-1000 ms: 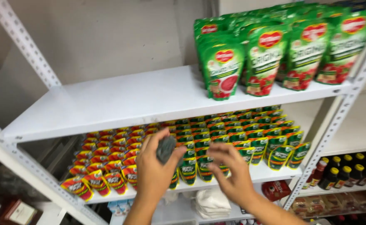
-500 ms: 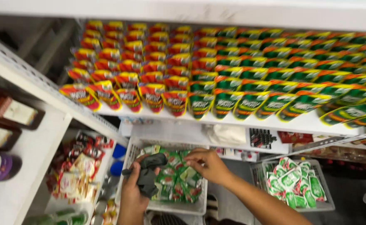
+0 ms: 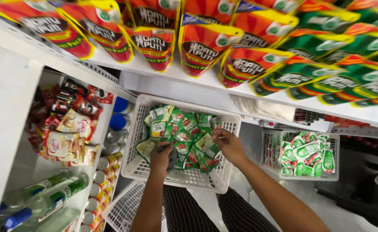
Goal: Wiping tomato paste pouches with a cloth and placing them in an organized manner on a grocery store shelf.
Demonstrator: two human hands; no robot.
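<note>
My left hand (image 3: pixel 162 155) is curled shut around a dark, flat thing, which I can't identify, low at the near-left side of the white basket (image 3: pixel 225 172). My right hand (image 3: pixel 227 142) pinches the edge of a green sachet (image 3: pixel 208 145) near the basket's right wall. The sachet pile (image 3: pixel 178 129) lies just ahead of both hands, towards the far rim, long sides tilted every way. My right hand is nearer it.
</note>
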